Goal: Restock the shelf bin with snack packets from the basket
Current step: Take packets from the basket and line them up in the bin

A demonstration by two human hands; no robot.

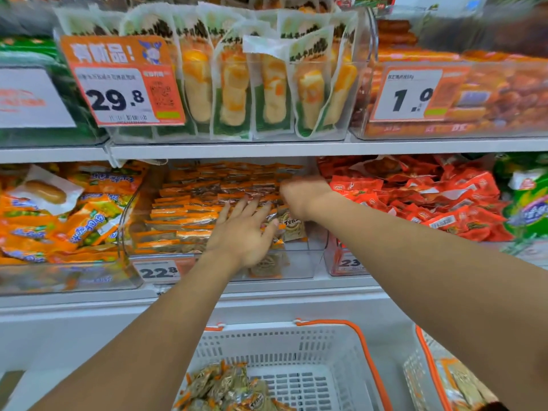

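A clear shelf bin (314,256) on the middle shelf holds rows of orange and brown snack packets (189,209). My left hand (241,229) lies flat on the packets in the bin, fingers spread and straight. My right hand (302,197) reaches deeper into the bin on the right, blurred, its fingers curled down among the packets; what it grips is hidden. A loose packet (292,226) sits between the two hands. Below, a white basket with orange handles (320,345) holds several more of the same packets (225,387).
Neighbouring bins hold orange packets (59,221) on the left and red packets (430,203) on the right. The upper shelf carries white and green pouches (261,84) and price tags. A second basket (439,378) stands at the lower right.
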